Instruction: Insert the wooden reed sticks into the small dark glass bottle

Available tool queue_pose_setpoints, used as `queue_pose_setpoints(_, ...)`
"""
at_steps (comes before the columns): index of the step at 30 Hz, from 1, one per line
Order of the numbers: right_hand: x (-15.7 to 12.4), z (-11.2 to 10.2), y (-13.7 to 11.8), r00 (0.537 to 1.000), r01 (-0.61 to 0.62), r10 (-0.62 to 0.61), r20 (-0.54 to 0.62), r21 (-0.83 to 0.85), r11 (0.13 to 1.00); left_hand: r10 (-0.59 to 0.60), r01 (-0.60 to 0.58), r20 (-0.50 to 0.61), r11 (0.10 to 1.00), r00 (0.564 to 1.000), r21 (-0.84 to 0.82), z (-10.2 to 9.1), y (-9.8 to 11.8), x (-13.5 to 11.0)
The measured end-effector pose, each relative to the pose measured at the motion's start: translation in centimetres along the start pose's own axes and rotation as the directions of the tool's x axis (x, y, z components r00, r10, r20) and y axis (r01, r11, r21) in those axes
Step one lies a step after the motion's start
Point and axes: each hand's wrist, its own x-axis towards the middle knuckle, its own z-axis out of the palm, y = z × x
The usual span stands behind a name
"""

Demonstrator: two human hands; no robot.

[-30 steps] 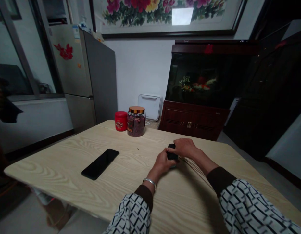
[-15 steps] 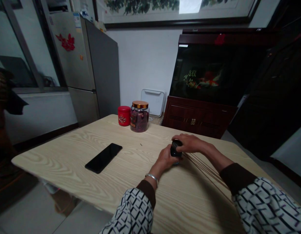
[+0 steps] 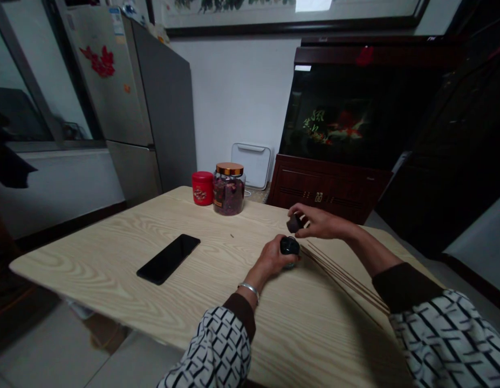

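Container (image 3: pixel 289 246), small, round and dark, is clasped by the left hand (image 3: pixel 269 260) low over the tabletop (image 3: pixel 91 260), while a dark cap (image 3: pixel 294 223) is pinched in the right hand's (image 3: pixel 323 223) closed grip just above it, thin sticks (image 3: pixel 342 275) lying alongside.

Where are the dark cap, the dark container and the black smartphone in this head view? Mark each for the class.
Dark cap (image 3: pixel 294 223), head view, on its side.
Dark container (image 3: pixel 289 246), head view, on its top.
Black smartphone (image 3: pixel 168 259), head view, on its screen.
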Motion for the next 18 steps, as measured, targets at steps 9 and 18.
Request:
queue_pose_setpoints(9,-10.5,9.1,4.5,0.920,-0.033,0.215,-0.328,0.483,0.875,-0.028,0.028,0.010,0.998,1.000,-0.049,-0.1,0.5,-0.1)
queue_pose_setpoints(18,-13.3,14.9,5.7,0.896,-0.112,0.245,-0.370,0.346,0.931,-0.031,0.032,0.013,0.998,0.999,-0.054,0.1,0.0,0.1)
